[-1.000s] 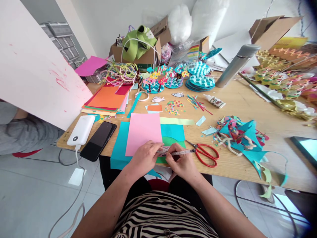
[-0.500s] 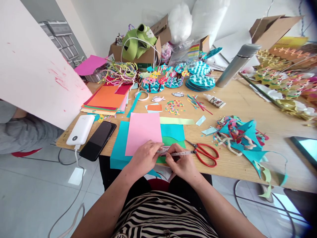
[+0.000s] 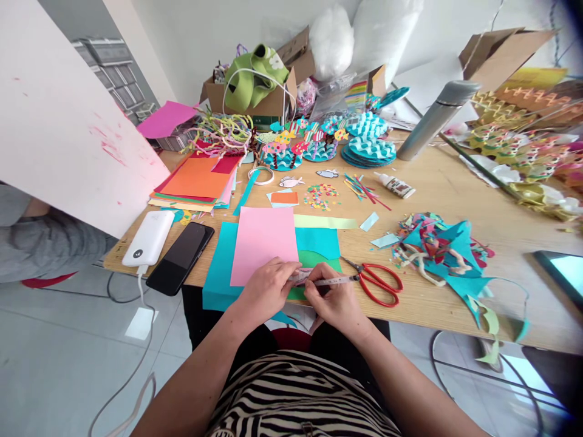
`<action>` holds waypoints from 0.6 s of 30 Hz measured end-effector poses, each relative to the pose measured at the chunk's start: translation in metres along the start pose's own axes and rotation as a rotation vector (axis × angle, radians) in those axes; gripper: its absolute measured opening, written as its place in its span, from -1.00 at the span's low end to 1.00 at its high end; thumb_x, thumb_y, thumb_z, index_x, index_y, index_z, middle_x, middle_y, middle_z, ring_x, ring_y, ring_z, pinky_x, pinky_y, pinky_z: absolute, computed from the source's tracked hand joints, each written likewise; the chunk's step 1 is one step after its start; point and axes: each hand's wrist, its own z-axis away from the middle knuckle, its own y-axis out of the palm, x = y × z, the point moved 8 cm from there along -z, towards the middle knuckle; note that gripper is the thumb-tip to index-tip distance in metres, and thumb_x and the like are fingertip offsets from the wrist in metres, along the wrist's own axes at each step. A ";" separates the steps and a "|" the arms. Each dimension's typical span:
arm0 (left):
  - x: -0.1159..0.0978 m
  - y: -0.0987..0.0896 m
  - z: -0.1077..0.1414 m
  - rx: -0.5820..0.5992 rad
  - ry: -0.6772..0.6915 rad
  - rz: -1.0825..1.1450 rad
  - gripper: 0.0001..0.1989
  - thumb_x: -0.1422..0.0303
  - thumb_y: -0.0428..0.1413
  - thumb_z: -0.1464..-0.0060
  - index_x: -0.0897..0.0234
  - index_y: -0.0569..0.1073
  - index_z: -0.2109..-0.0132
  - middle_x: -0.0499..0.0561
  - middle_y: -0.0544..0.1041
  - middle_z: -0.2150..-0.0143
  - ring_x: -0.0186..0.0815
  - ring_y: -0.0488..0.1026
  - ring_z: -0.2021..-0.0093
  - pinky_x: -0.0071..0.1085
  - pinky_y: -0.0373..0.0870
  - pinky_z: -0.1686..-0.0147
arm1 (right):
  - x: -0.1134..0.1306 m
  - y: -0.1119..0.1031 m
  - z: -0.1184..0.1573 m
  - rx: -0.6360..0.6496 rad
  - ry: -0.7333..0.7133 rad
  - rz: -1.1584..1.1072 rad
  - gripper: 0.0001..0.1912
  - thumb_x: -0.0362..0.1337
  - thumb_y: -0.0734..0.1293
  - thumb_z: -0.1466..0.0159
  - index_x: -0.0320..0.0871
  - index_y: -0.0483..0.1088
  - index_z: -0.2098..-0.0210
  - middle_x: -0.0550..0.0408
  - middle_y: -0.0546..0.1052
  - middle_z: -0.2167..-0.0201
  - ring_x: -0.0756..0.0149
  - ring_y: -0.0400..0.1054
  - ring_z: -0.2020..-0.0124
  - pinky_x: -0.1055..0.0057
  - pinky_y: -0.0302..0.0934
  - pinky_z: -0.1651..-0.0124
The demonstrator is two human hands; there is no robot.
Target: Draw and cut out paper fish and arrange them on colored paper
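Observation:
Pinched in my right hand (image 3: pixel 334 297) is a pen (image 3: pixel 337 281), its cap end pointing right and its tip at a small pale pink paper piece (image 3: pixel 301 276). The fingers of my left hand (image 3: pixel 269 284) are closed on that piece from the left. Part of the piece is covered by both hands, so its outline is unclear. Under the hands lie a pink sheet (image 3: pixel 265 240), a green paper piece (image 3: pixel 321 261) and blue paper (image 3: pixel 219 267). Red-handled scissors (image 3: pixel 380 284) rest just right of my right hand, blades partly apart.
A phone (image 3: pixel 181 258) and white power bank (image 3: pixel 149 238) lie left. Paper scraps (image 3: pixel 437 243) spread right, near a glue bottle (image 3: pixel 395 185) and a steel flask (image 3: pixel 435 121). Fish cutouts (image 3: pixel 291 181), confetti (image 3: pixel 321 196) and finished-looking fish decorations (image 3: pixel 281 159) lie behind. A person's sleeve (image 3: pixel 54 243) shows far left.
The pen has tilted very slightly in my right hand. Both hands stay in the same place, and everything else on the table is unchanged.

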 end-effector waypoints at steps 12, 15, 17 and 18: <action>0.001 0.001 0.001 0.020 0.006 -0.027 -0.68 0.60 0.01 -0.15 0.25 0.40 -0.02 0.05 0.53 0.12 -0.25 0.45 0.06 -0.28 0.44 0.07 | -0.007 -0.024 0.004 -0.163 0.001 0.003 -0.94 -0.28 0.25 -0.31 -0.11 0.33 0.30 0.13 0.45 0.44 0.35 0.34 0.43 0.44 0.22 0.38; 0.001 0.002 0.002 0.014 0.004 0.004 -0.63 0.63 0.01 -0.12 0.25 0.37 -0.04 0.04 0.52 0.12 -0.27 0.46 0.06 -0.29 0.44 0.06 | -0.008 -0.028 0.003 -0.103 -0.026 0.079 -0.87 -0.27 0.21 -0.35 -0.10 0.35 0.14 0.05 0.53 0.31 0.27 0.41 0.28 0.33 0.27 0.19; 0.002 0.002 0.003 0.003 0.000 0.021 -0.60 0.64 0.02 -0.11 0.23 0.35 -0.06 0.03 0.52 0.11 -0.28 0.47 0.06 -0.29 0.45 0.05 | -0.005 -0.028 0.002 -0.071 -0.080 0.163 -0.83 -0.29 0.17 -0.38 -0.09 0.35 0.10 0.03 0.54 0.31 0.23 0.39 0.23 0.27 0.25 0.13; 0.002 0.003 0.003 0.000 -0.002 0.020 -0.59 0.64 0.02 -0.11 0.22 0.34 -0.07 0.03 0.52 0.10 -0.29 0.47 0.06 -0.30 0.45 0.05 | -0.003 -0.028 0.003 -0.053 -0.110 0.202 -0.81 -0.30 0.14 -0.39 -0.09 0.35 0.10 0.03 0.53 0.33 0.21 0.37 0.23 0.25 0.24 0.13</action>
